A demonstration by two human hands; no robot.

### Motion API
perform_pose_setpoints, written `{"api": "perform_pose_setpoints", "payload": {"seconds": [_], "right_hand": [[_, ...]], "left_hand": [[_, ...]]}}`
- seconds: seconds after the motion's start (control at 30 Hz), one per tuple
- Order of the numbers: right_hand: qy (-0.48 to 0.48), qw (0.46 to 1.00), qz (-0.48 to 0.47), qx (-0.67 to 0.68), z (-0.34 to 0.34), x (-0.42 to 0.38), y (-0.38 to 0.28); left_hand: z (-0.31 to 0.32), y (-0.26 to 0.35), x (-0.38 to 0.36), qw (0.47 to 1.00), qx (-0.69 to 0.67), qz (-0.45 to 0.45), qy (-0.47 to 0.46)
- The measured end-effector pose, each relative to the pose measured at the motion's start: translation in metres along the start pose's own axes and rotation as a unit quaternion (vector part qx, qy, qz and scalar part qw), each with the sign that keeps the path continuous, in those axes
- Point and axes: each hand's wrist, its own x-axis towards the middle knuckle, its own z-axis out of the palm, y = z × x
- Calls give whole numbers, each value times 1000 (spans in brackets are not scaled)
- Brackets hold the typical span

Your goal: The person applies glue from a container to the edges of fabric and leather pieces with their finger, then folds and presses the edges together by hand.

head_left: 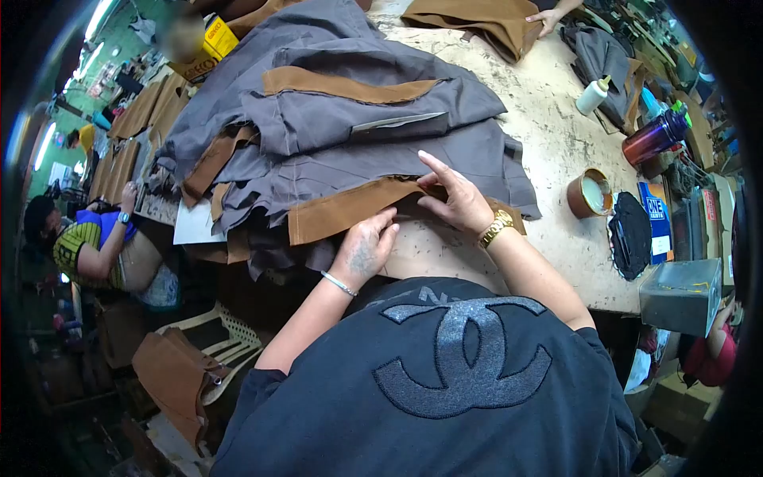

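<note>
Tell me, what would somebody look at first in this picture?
Probably the big sparkly emblem on the black shirt, at the bottom middle. Next might come the grey cloth with brown strips, heaped on the table, with the left hand and right hand at the nearest strip. Over on the right, a shiny purple-and-orange bottle catches the eye too.

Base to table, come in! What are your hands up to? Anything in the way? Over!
Left hand at brown strip, grip unclear. Right hand open by strip. Strip lies along grey cloth. Brown cup off right, not blocking.
</note>
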Motion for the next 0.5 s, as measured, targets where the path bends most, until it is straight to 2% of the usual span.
{"api": "perform_pose_setpoints", "payload": {"seconds": [0.07, 0.1, 0.17, 0.2, 0.23, 0.3, 0.33, 0.37, 0.43, 0.47, 0.5], "right_hand": [[13, 997, 69, 41, 0, 0, 2], [28, 997, 52, 48, 9, 14, 8], [89, 960, 96, 247, 8, 12, 19], [107, 952, 104, 266, 2, 12, 12], [106, 953, 100, 265, 0, 10, 2], [146, 937, 80, 307, -6, 4, -20], [149, 933, 82, 316, -12, 1, -34], [151, 933, 74, 319, -17, -2, -44], [181, 898, 72, 395, -23, -6, -52], [186, 898, 68, 394, -25, -7, -51], [180, 869, 65, 456, -28, -8, -48]], "left_hand": [[4, 8, 4, 982, -127, -138, -19], [-4, 0, 12, 986, -107, -128, -14], [10, 8, 22, 965, -214, -141, 63], [21, 5, 31, 949, -281, -110, 95], [-4, 32, 39, 954, -234, -186, -10], [10, 21, 49, 981, -120, -7, 152], [-6, 43, 52, 980, -153, -77, 102], [-15, 55, 58, 970, -209, -103, 68], [-11, 51, 70, 969, -215, 14, 121], [-10, 52, 73, 969, -213, 21, 119], [-9, 53, 76, 953, -283, 14, 106]]}}
